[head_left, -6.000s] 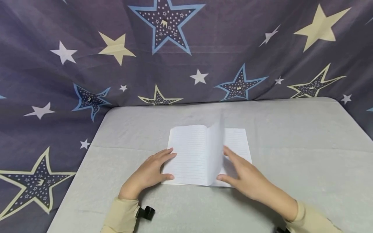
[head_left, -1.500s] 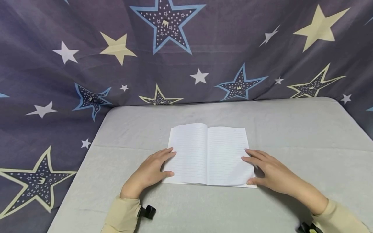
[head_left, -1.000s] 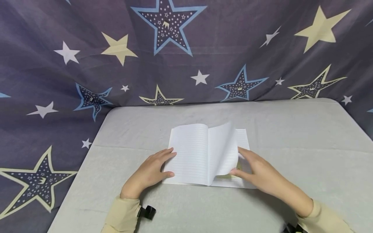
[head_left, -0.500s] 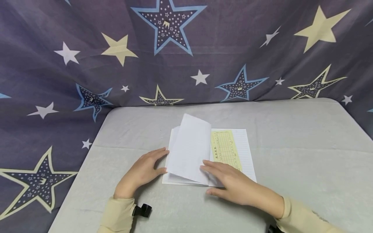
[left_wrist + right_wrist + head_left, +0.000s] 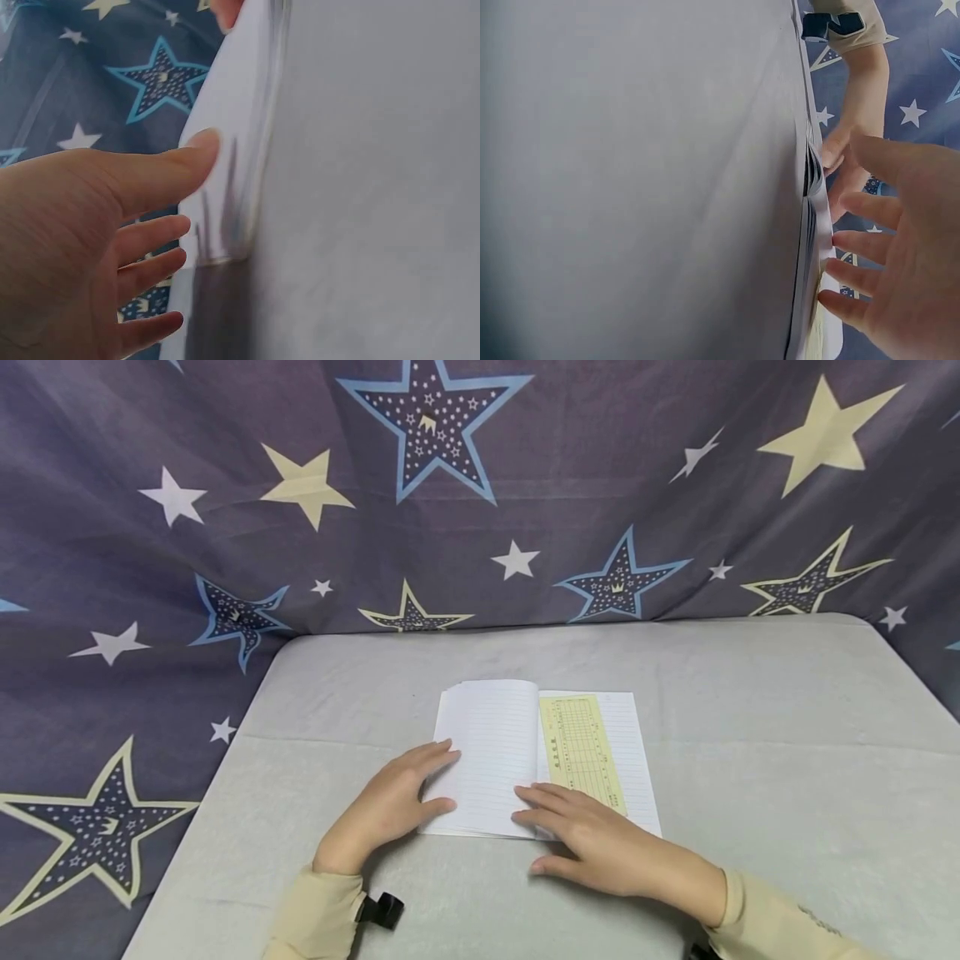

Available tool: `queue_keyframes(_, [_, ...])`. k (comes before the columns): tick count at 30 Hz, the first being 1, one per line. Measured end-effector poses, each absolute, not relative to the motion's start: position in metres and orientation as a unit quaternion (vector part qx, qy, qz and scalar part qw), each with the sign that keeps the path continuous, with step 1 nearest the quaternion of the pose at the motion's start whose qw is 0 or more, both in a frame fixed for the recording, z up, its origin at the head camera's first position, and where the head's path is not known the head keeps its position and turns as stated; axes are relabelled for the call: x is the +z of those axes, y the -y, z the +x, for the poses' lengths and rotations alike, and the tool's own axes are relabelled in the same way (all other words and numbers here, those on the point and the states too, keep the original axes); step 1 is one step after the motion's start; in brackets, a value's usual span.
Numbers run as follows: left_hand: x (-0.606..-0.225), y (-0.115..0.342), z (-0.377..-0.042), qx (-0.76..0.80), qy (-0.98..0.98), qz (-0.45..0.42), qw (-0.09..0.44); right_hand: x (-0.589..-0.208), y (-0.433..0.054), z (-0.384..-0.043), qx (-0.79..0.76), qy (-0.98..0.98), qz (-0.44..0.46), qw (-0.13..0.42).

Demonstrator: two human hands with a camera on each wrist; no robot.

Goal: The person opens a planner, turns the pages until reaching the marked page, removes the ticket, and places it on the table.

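An open lined notebook [image 5: 487,735] lies flat, its pages turned to the left. On its right-hand page sits a yellow paper slip [image 5: 577,739] printed with a grid, slightly slanted, its lower end partly behind my right hand. My left hand [image 5: 390,797] rests at the notebook's left edge, thumb and fingertips over the page. Fingers spread, my right hand [image 5: 600,843] is over the lower part of the notebook near the fold, holding nothing. In the right wrist view, the notebook's page edges [image 5: 810,217] show beside the extended fingers [image 5: 862,244].
A pale grey cloth covers the table [image 5: 765,760] around the notebook. Behind and to the left hangs a dark curtain [image 5: 570,460] with stars. Black straps with a small camera [image 5: 386,910] are worn at the sleeve cuffs.
The right hand has turned pages over to the left, which uncovered the yellow slip. Those pages now lie flat. The left hand drew back slightly, then returned onto the left page.
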State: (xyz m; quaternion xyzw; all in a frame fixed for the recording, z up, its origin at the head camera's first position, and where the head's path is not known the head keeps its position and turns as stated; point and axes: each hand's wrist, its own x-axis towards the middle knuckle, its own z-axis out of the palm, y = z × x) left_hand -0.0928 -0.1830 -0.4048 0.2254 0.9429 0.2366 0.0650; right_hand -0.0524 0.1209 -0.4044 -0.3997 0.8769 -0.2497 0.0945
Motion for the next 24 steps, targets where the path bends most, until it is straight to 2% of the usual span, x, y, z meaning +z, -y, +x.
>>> queue_keyframes(11, [-0.409,0.182,-0.091,0.227,-0.943,0.227,0.090,-0.398,-0.137,-0.074,-0.281,-0.882,-0.376,0.049])
queue_keyframes(19, [-0.409,0.182,-0.092,0.229,-0.942,0.228,0.093,-0.393,-0.162,-0.120,-0.288,-0.903,-0.317,-0.012])
queue_keyframes(24, [-0.408,0.182,-0.092,0.230,-0.942,0.228,0.093,-0.396,-0.173,-0.152,-0.279,-0.918,-0.279,-0.030])
